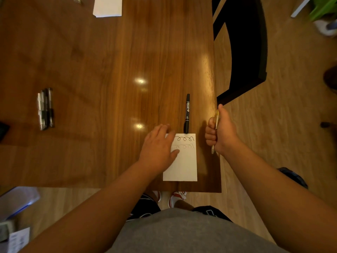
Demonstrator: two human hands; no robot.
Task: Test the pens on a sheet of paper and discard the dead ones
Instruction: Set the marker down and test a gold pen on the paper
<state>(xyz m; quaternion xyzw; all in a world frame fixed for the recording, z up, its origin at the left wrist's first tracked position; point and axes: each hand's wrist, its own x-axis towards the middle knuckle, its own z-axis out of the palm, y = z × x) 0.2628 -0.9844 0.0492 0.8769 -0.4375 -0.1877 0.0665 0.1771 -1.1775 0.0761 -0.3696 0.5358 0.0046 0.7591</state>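
Note:
A small white sheet of paper (184, 161) lies near the table's front right corner, with a dark looped line and a fainter looped line at its top. My left hand (158, 146) rests flat on the sheet's left part, fingers apart. My right hand (219, 133) is closed around a gold-coloured pen (216, 119) at the table's right edge, beside the sheet. A black marker (187, 114) lies on the table just beyond the sheet, its near end touching the paper's top edge. Several grey and black pens (45, 109) lie bunched together far to the left.
The wooden table (109, 70) ends at the right near my right hand. A white pad (107, 6) lies at the far edge. A black chair (244, 48) stands right of the table. A clear bin (16, 201) sits on the floor at lower left.

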